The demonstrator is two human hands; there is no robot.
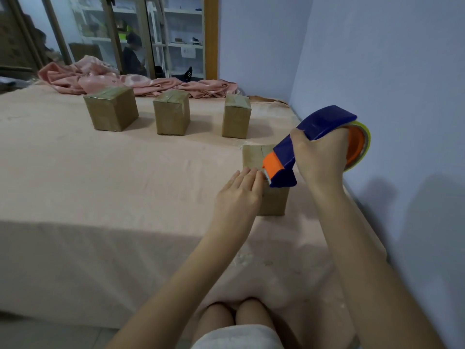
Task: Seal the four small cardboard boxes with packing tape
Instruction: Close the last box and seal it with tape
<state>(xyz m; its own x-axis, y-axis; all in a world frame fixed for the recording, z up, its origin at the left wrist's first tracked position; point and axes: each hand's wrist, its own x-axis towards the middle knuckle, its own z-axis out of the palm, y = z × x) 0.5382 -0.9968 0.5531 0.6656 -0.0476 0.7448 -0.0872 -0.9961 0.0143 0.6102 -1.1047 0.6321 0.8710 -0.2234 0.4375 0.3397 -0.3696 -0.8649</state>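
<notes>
Three small cardboard boxes stand in a row at the back of the bed: left box (110, 109), middle box (171, 113), right box (236, 116), each with tape across its top. A fourth box (254, 157) stands nearer, on the right. My right hand (320, 157) grips a blue and orange tape dispenser (324, 124) whose toothed cutter rests at the near top edge of this box. My left hand (239, 195) lies with straight fingers against the box's near edge, fingertips by the cutter.
A peach sheet (125, 185) covers the bed. A crumpled pink cloth (100, 76) lies behind the boxes. A blue wall (390, 71) runs close along the right side. A glass door and shelves stand at the back.
</notes>
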